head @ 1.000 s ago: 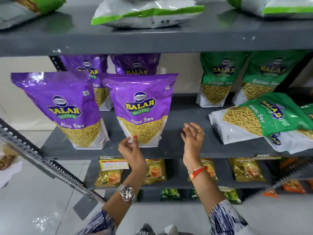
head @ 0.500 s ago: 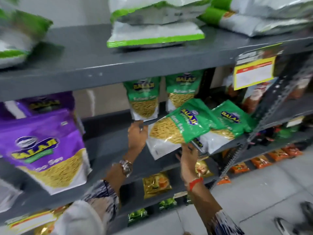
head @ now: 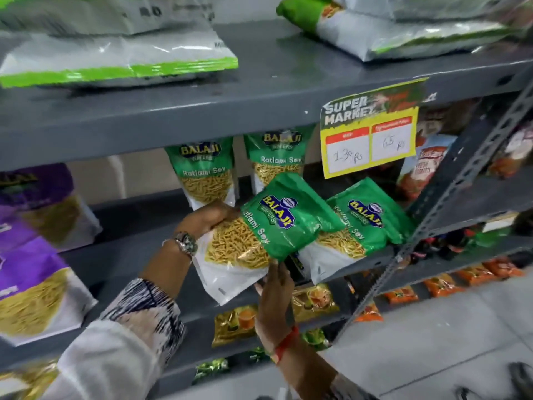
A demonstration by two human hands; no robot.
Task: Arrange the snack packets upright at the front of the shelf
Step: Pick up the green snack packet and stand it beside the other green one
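Note:
A green Ratlami Sev packet (head: 265,229) is tilted, its top leaning right, over the grey middle shelf (head: 129,255). My left hand (head: 207,219) grips its upper left edge and my right hand (head: 274,287) holds its lower right edge from below. A second green packet (head: 357,226) lies slanted behind it at the shelf's right end. Two more green packets (head: 206,174) stand upright at the back. Purple Aloo Sev packets (head: 31,287) stand upright at the left.
A slotted metal upright (head: 450,203) crosses diagonally at the right, close to the slanted packet. A yellow price tag (head: 370,140) hangs from the upper shelf edge. Flat white-green bags (head: 115,53) lie on the top shelf. Small yellow and orange packets fill the lower shelves.
My view has swung right and closer to the green packets. Both hands have closed on the tilted green packet, the left now on its upper left edge, and lifted it toward me.

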